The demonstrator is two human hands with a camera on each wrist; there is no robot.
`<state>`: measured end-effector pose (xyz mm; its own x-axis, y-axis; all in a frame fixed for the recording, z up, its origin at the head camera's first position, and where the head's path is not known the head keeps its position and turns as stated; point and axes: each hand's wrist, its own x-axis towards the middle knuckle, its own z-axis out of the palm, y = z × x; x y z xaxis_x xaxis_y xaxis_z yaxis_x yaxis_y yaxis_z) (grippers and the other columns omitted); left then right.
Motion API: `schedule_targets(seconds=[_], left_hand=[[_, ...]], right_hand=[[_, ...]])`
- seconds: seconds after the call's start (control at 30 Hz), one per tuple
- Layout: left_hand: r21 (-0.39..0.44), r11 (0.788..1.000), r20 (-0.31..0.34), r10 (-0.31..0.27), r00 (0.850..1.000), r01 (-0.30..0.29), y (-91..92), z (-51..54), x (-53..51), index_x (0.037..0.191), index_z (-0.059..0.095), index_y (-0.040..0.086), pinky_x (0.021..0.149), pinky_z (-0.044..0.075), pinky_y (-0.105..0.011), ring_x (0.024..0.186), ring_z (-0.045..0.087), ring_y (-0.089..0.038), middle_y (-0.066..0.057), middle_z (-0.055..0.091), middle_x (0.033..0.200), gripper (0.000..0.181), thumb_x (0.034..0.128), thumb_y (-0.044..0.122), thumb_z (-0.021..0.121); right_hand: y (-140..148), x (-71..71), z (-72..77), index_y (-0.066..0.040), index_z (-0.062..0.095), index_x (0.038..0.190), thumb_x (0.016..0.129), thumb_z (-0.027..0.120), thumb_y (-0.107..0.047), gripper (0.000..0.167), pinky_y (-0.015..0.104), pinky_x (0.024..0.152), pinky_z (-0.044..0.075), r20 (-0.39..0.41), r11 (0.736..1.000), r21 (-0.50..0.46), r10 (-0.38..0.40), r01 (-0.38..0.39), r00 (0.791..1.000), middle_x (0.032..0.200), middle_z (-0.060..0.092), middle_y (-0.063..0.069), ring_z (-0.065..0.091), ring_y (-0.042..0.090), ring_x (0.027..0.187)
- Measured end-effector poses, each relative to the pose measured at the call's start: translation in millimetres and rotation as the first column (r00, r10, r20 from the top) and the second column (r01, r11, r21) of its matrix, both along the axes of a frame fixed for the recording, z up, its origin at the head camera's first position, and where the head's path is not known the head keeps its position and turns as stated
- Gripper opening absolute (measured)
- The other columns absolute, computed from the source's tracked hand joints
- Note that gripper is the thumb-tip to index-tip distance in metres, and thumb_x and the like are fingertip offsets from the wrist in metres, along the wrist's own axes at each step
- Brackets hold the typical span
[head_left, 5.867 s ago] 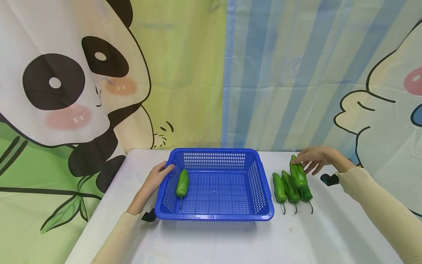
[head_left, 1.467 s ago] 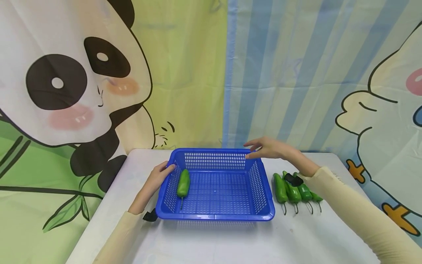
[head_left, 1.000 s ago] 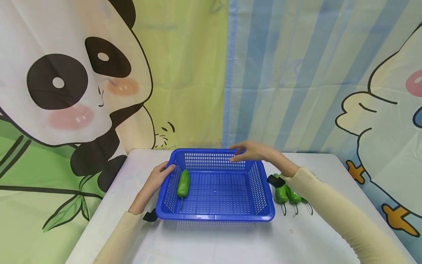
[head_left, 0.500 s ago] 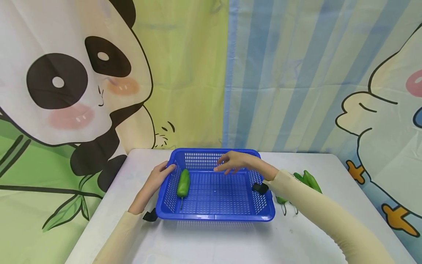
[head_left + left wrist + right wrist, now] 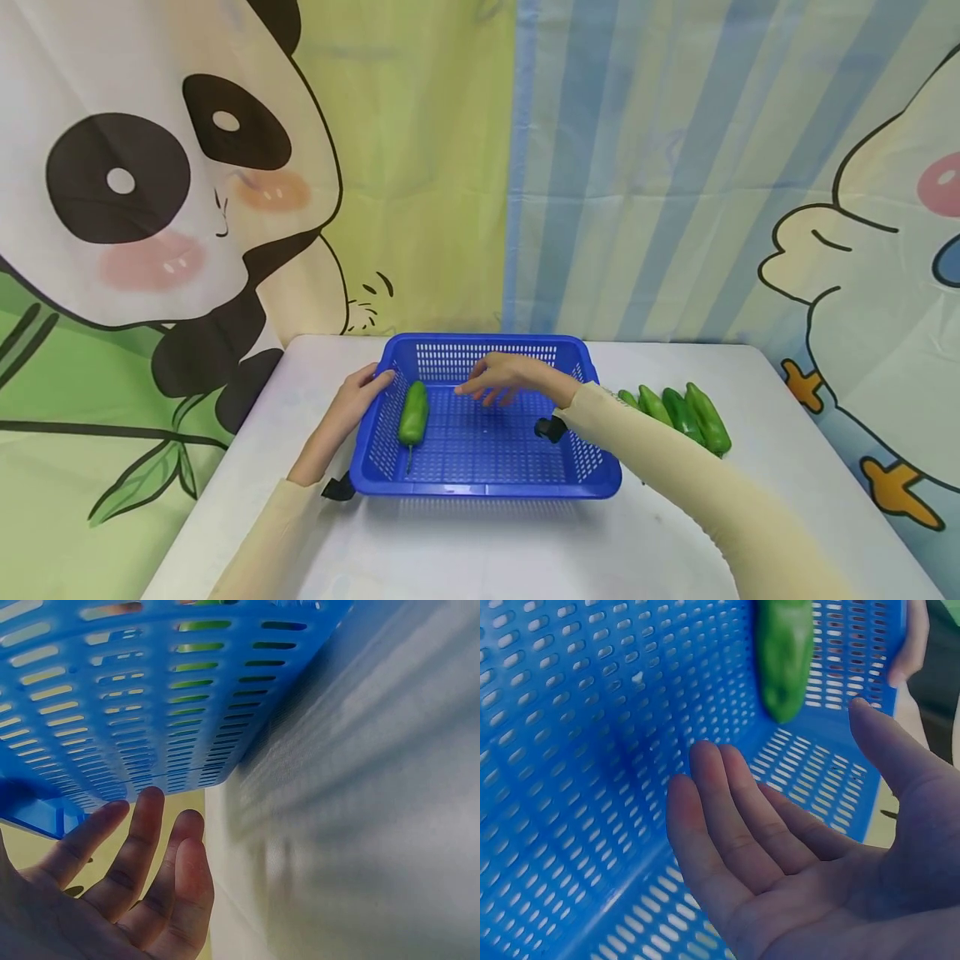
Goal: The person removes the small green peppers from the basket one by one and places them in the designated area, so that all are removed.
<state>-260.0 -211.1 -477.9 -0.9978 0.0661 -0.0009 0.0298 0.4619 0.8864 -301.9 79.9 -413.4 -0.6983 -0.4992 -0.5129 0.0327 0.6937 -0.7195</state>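
Note:
In the head view my left hand (image 5: 356,404) grips the left rim of a blue plastic basket (image 5: 486,490), thumb over the edge. Its fingers (image 5: 135,855) lie along the outside of the slotted wall in the left wrist view. One long green pepper (image 5: 413,414) lies inside, near that left wall, stem toward me. My right hand (image 5: 517,377) hovers over the basket's middle, holding nothing; the right wrist view shows its fingers (image 5: 739,825) loosely bent, with the pepper (image 5: 784,660) beyond them. Several more green peppers (image 5: 707,418) lie right of the basket, partly hidden by my right sleeve.
A white table (image 5: 480,550) bears everything. Behind it hangs a printed curtain (image 5: 435,167) with a panda and stripes. Black wrist mounts (image 5: 551,429) sit on my wrists.
My right hand let go of a pepper, which now lies at the right end of the row. That hand has moved left and down into the basket area. My left hand stayed put.

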Motion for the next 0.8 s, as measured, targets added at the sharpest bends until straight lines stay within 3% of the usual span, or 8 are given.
schedule_targets(seconds=[0.33,0.67,0.8], left_hand=[[0.004,1.0,0.0,0.002,1.0,-0.002,0.1,-0.4,-1.8,0.138,0.057,0.008,0.074,0.058,-0.027,0.09,0.071,-0.019,-0.024,0.067,0.121,0.051,0.1031,0.044,0.052],[0.025,1.0,0.013,-0.016,1.0,0.016,-0.7,0.1,-1.4,0.141,0.055,0.008,0.072,0.061,-0.032,0.087,0.073,-0.021,-0.026,0.067,0.121,0.054,0.1029,0.046,0.052],[0.028,0.999,0.017,-0.021,1.0,0.02,-1.3,1.4,-0.6,0.142,0.054,0.008,0.073,0.061,-0.033,0.088,0.073,-0.021,-0.026,0.066,0.123,0.054,0.1031,0.045,0.052]], right_hand=[[-35,0.0,-13.0,-0.001,0.065,0.121,0.092,0.071,-0.04,0.048,0.052,0.092,0.055,-0.113,0.993,0.12,0.034,-0.02,0.993,0.116,0.072,0.019,0.07,0.037,0.107],[-74,8.2,-16.9,-0.001,0.067,0.098,0.091,0.073,-0.043,0.043,0.043,0.079,0.06,-0.302,0.957,0.291,0.077,0.015,0.95,0.1,0.075,0.018,0.075,0.035,0.089],[-85,12.7,-18.4,-0.003,0.064,0.102,0.091,0.071,-0.047,0.046,0.034,0.066,0.058,-0.344,0.945,0.322,0.064,0.053,0.937,0.093,0.07,0.012,0.074,0.03,0.085]])
